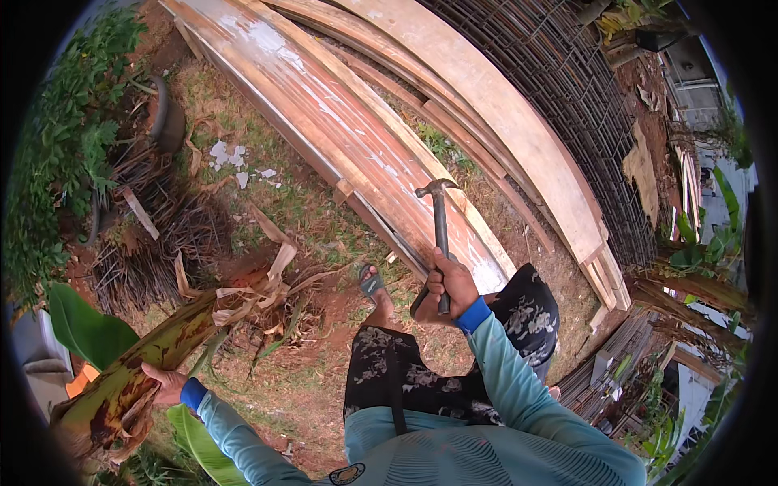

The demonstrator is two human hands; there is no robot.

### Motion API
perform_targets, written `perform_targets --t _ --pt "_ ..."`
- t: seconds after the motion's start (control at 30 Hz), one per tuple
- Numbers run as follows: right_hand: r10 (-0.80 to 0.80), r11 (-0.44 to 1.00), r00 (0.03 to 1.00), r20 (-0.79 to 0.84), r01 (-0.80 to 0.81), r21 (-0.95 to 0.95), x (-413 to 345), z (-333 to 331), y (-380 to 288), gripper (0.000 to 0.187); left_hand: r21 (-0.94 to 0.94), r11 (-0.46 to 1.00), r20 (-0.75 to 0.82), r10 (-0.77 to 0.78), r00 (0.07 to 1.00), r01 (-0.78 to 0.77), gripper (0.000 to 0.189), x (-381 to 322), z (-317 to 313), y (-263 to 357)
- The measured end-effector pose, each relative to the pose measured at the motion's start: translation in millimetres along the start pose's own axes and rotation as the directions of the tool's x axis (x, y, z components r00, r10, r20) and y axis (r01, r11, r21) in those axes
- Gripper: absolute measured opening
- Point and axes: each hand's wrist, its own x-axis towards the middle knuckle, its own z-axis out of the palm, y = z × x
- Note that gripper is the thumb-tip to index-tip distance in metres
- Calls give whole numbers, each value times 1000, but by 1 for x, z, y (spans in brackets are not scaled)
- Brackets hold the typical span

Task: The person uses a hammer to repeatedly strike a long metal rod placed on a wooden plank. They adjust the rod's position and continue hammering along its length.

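Observation:
My right hand (451, 282) is closed around the handle of a claw hammer (440, 219), whose metal head points away from me over a long wooden panel (364, 146). The panel has reddish ribs, pale timber edges and patches of white residue. At the lower left, my left hand (165, 385) rests against a banana plant trunk (152, 358); some of its fingers are hidden behind the trunk, and the thumb lies along its side. A small wood block (343, 189) sits at the panel's near edge.
Curved-looking long boards (516, 121) lie beyond the panel, beside stacked steel rebar mesh (583, 103). White fragments (228, 155) are scattered on the grass. An old tyre (166, 115) and a heap of dry sticks (164, 243) lie at left. My sandalled foot (372, 284) stands beside the panel.

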Motion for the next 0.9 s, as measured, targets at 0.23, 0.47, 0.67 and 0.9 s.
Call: perform_targets --t 0.23,0.47,0.67,0.9 --pt "56 990 996 68 -64 128 64 2 -104 27 -267 944 -115 168 979 -194 89 1 9 -8" --pt "-878 206 189 -439 978 9 140 -8 -279 35 -49 987 142 -147 979 155 88 16 -8 -4" --pt "56 960 997 48 -66 272 200 80 -31 32 8 1000 -3 -9 1000 9 96 27 -9 -9" --pt "-15 999 957 290 27 -38 216 -29 -88 25 -301 954 138 51 989 -7 110 5 -13 16"
